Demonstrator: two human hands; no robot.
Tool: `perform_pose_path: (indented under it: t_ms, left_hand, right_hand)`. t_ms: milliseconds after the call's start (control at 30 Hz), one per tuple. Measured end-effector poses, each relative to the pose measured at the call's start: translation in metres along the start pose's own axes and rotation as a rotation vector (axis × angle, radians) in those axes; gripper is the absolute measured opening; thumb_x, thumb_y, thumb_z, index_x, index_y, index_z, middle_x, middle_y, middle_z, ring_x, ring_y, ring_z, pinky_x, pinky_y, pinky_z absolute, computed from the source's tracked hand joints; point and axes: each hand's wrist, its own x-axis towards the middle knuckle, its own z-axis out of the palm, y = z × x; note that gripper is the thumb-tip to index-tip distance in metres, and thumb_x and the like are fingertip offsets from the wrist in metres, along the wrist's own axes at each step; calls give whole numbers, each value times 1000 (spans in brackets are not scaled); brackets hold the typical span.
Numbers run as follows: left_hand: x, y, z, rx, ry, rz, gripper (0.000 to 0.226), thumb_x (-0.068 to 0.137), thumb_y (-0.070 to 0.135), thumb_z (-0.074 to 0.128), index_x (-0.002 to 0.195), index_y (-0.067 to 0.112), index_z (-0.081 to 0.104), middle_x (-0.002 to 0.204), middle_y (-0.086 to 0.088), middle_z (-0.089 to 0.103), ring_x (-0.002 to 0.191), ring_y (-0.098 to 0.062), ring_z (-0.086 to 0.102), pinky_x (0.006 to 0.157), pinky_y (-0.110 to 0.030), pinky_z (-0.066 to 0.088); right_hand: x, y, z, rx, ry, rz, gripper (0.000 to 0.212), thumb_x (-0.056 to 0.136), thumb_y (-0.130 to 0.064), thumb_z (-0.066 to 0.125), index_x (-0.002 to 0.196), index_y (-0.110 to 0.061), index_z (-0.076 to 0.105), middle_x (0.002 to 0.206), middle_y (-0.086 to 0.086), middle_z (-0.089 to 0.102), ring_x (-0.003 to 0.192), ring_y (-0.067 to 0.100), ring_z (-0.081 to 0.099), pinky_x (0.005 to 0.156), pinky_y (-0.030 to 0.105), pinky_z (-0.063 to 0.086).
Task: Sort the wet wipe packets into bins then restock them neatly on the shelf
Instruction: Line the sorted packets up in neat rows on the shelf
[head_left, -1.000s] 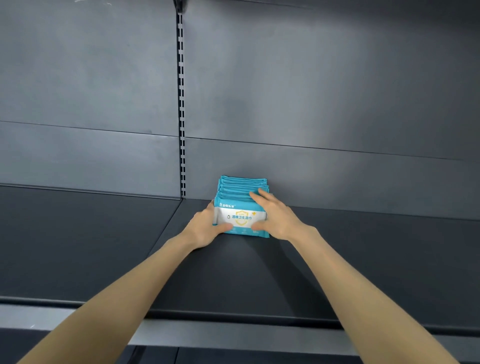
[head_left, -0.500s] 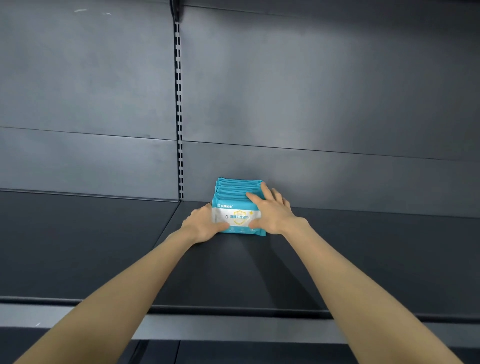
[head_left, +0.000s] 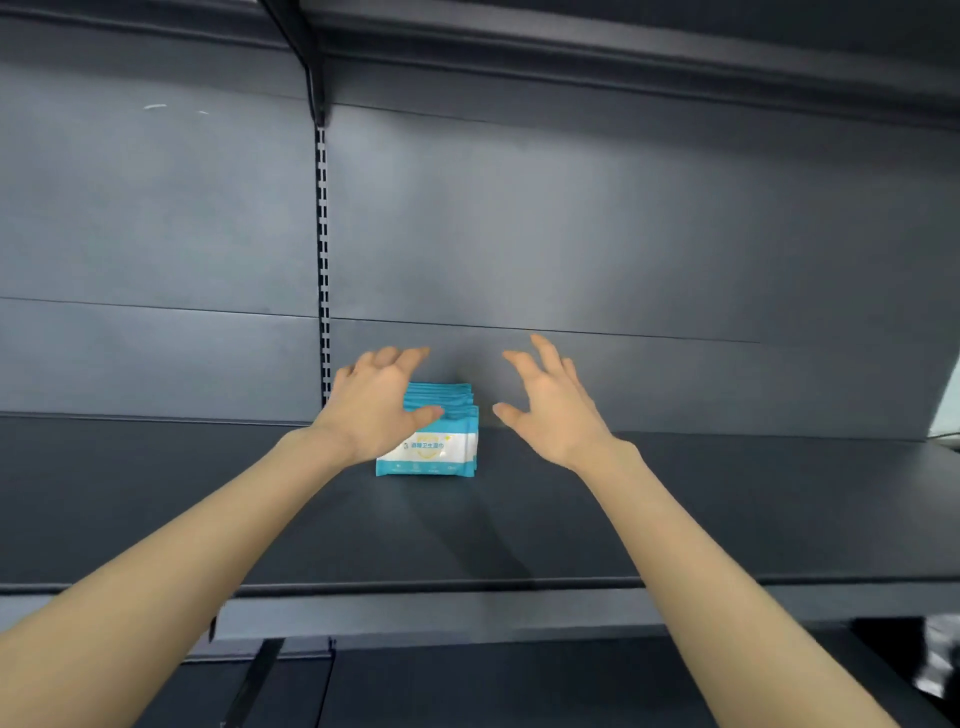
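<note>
Now the left hand (head_left: 371, 410) and right hand (head_left: 553, 410) have let go of the packets (head_left: 436, 447), fingers spread and empty beside them, so this row seems shelved.

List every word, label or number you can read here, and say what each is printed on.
"酒精卫生湿巾" on the white band of the front wet wipe packet, slightly blurred.
Small print on its blue bottom strip: too small to read.
Its upper left part: hidden by the left hand.
On the shelf itself: no text.
</note>
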Motion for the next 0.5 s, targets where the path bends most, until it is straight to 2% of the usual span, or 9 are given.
perform_pose_path:
  t_ms: [133, 233, 333, 500]
  left_hand:
    - [-44, 54, -11, 16, 151, 148, 59, 90, 44, 56, 142, 21, 38, 140, 0, 43, 136, -20, 29, 110, -34, 17]
    - [-81, 93, 2, -42, 238, 193, 64, 82, 55, 46, 134, 17, 49, 131, -1, 52, 131, -22, 38, 108, -36, 22]
    - [-121, 137, 35, -19, 250, 199, 68, 79, 57, 38, 130, 15, 52, 124, -3, 57, 120, -21, 42, 102, -33, 23]
    - [-190, 213, 107, -15, 152, 121, 64, 81, 53, 41, 130, 13, 52, 121, -6, 58, 116, -28, 51, 100, -48, 36]
  right_hand:
    - [-61, 29, -31, 35, 100, -8, 56, 96, -35, 53, 146, -23, 30, 159, -1, 7, 140, 20, 16, 102, 37, 37]
    - [-112, 62, -42, 57, 128, -19, 54, 96, -36, 52, 145, -22, 33, 158, -2, 12, 138, 18, 17, 100, 34, 39]
    - [-168, 102, -42, 74, 106, -25, 54, 96, -35, 52, 145, -21, 33, 157, -3, 15, 139, 16, 15, 102, 34, 38]
    - [-251, 172, -24, 85, -20, -53, 54, 96, -34, 53, 144, -19, 36, 156, 0, 19, 139, 18, 19, 103, 35, 36]
